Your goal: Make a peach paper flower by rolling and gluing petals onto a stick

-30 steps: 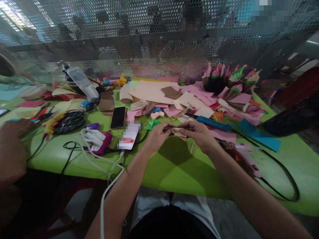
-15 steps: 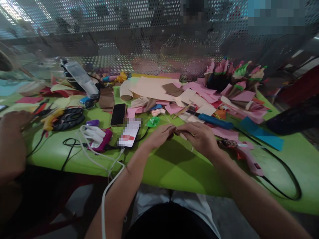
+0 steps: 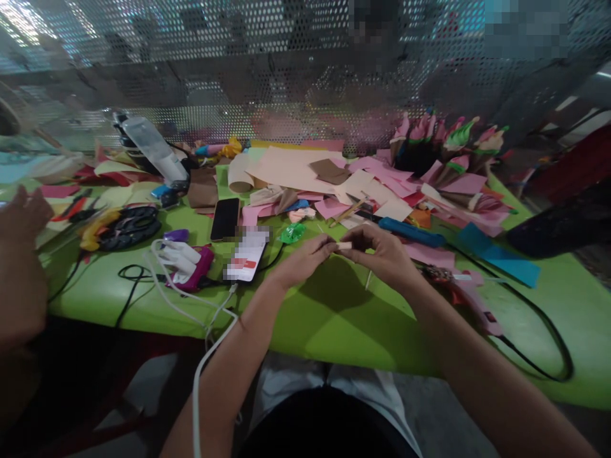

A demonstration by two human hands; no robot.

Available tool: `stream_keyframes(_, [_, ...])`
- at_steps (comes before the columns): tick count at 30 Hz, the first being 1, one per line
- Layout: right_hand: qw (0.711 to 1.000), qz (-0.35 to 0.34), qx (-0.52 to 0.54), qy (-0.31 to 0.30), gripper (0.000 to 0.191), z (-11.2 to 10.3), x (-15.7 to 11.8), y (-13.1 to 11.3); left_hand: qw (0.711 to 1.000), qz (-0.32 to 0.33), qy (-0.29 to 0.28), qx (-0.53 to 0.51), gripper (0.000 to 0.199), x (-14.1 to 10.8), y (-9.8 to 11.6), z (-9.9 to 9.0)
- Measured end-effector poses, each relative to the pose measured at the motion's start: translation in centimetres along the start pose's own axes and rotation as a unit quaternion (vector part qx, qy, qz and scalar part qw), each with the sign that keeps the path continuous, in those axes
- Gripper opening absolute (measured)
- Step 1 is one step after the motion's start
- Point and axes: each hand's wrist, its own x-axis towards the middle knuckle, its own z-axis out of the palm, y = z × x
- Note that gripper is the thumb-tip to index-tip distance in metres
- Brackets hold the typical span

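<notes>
Between my two hands is a small pale piece point(image 3: 344, 245), which looks like rolled or folded paper. My left hand point(image 3: 312, 256) pinches its left end with fingertips pressed together. On the other side, my right hand point(image 3: 379, 254) has thumb and fingers closed on the same piece. Both hands are raised over the green table point(image 3: 329, 331). A thin pale stick point(image 3: 368, 280) shows just below my right hand. To the right of that hand lies a pink glue gun point(image 3: 477, 300). A green crumpled item point(image 3: 293, 233) lies beyond my left hand.
Two phones, one black point(image 3: 226, 219) and one lit point(image 3: 248, 256), lie left of centre near a magenta power adapter point(image 3: 191, 270) with white cables. Paper scraps point(image 3: 291, 166) and a blue-handled tool point(image 3: 413, 232) lie behind. Another person's hand point(image 3: 23, 216) is at far left.
My right hand's fingers have lifted and spread a little, so the pale piece now shows between my hands. The other person's hand at far left has risen and opened.
</notes>
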Motion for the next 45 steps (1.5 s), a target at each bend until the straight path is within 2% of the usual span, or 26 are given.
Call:
stream_keyframes(4, [0.990, 0.077, 0.119, -0.027, 0.036, -0.13, 0.42, 0.35, 0.999, 0.024, 0.037, 0.030, 0.024, 0.19, -0.05, 0.19])
stream_keyframes(7, [0.986, 0.090, 0.139, -0.032, 0.036, 0.03, 0.47, 0.66, 0.995, 0.050, 0.062, 0.064, 0.023, 0.28, -0.18, 0.30])
stream_keyframes(10, [0.994, 0.059, 0.087, -0.017, 0.034, 0.15, 0.32, 0.87, 0.992, 0.053, 0.053, 0.100, 0.021, 0.32, -0.21, 0.27])
stream_keyframes(15, [0.997, -0.038, -0.068, 0.021, 0.018, -0.12, -0.01, 0.52, 0.991, 0.044, 0.012, 0.125, 0.019, 0.13, 0.07, -0.14])
stream_keyframes(20, [0.989, -0.103, -0.109, 0.003, 0.014, -0.20, -0.20, -0.09, 0.995, 0.021, -0.002, 0.096, 0.037, -0.27, 0.42, -0.46])
stream_keyframes(24, [0.994, -0.072, -0.082, -0.001, 0.014, 0.06, -0.19, 0.16, 0.995, 0.028, 0.002, 0.094, 0.035, -0.11, 0.22, -0.42])
stream_keyframes(29, [0.999, -0.018, -0.043, -0.010, 0.019, 0.09, -0.10, 0.54, 0.987, 0.030, 0.028, 0.158, 0.032, 0.13, -0.04, -0.15])
stream_keyframes(32, [0.999, -0.014, -0.036, -0.023, 0.024, 0.03, -0.04, 0.54, 0.974, 0.043, 0.053, 0.215, 0.030, 0.16, -0.05, 0.11])
stream_keyframes(37, [0.999, -0.017, -0.051, 0.011, 0.021, 0.22, 0.04, 0.74, 0.957, 0.067, 0.074, 0.274, 0.029, 0.21, 0.19, 0.46])
stream_keyframes(42, [0.995, -0.037, -0.083, 0.048, 0.016, 0.34, -0.16, 0.44, 0.948, 0.038, 0.056, 0.310, 0.031, 0.17, 0.52, 0.28])
stream_keyframes(45, [0.993, -0.048, -0.101, 0.050, 0.014, 0.38, -0.28, -0.01, 0.945, 0.024, 0.045, 0.322, 0.035, 0.20, 0.40, 0.17])
